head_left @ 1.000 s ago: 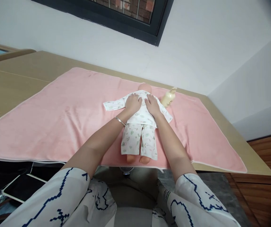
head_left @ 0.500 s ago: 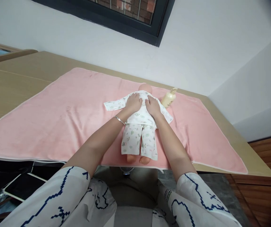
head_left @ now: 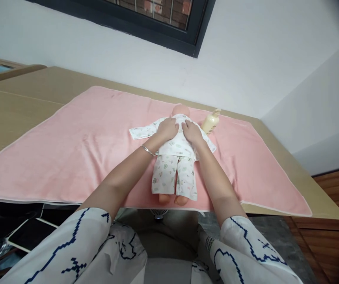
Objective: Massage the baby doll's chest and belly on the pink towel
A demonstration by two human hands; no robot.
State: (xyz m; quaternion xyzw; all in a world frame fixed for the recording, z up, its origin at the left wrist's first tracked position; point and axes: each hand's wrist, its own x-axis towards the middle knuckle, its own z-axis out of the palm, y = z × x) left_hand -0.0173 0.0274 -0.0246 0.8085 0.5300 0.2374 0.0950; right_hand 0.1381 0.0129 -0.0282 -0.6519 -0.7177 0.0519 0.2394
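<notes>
A doll (head_left: 181,111) lies on a pink blanket, its bare head away from me and its feet towards me. It wears a white long-sleeved shirt (head_left: 174,148) and matching white trousers (head_left: 165,175) with small printed figures. My left hand (head_left: 167,129) rests on the upper left of the shirt, fingers bent over the cloth and the fingertips partly hidden. Opposite it, my right hand (head_left: 192,131) lies on the upper right side, thumb turned inward. Both hands look open and press on the shirt. A bracelet (head_left: 148,150) circles my left wrist.
A pale yellow pump bottle (head_left: 211,122) leans beside the doll's right-hand sleeve. The pink blanket (head_left: 98,130) covers much of the wooden table (head_left: 15,106) and reaches its front edge. Behind stands a white wall with a dark-framed window (head_left: 197,35).
My fingers look slightly more bent on the shirt, the left ones most. The doll and the bottle stay in place; the view has shifted a little.
</notes>
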